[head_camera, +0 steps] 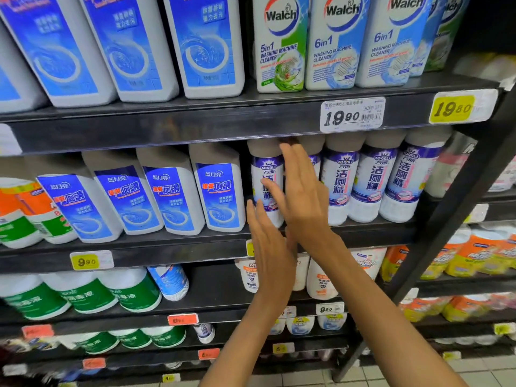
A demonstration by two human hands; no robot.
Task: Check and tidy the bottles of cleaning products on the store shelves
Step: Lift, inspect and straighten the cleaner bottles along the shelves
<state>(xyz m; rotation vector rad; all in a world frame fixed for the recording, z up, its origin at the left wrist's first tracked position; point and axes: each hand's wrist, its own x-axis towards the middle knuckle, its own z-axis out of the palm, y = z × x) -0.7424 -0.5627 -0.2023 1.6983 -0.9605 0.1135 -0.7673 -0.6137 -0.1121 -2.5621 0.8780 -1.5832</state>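
Note:
A row of white toilet-cleaner bottles with purple labels (339,180) stands on the middle shelf (167,247). My right hand (300,191) is raised flat with straight fingers in front of the leftmost purple-label bottle (264,174) and the one beside it, which it mostly hides. My left hand (269,247) is just below and to the left, fingers straight and pointing up at the base of that leftmost bottle. Neither hand holds anything. I cannot tell whether the fingers touch the bottles.
Blue-label white bottles (170,194) stand left of the hands on the same shelf. Walch washing machine cleaner bottles (332,43) fill the shelf above. Green-label bottles (83,294) and small pouches (321,280) sit below. A black shelf upright (446,227) slants at the right.

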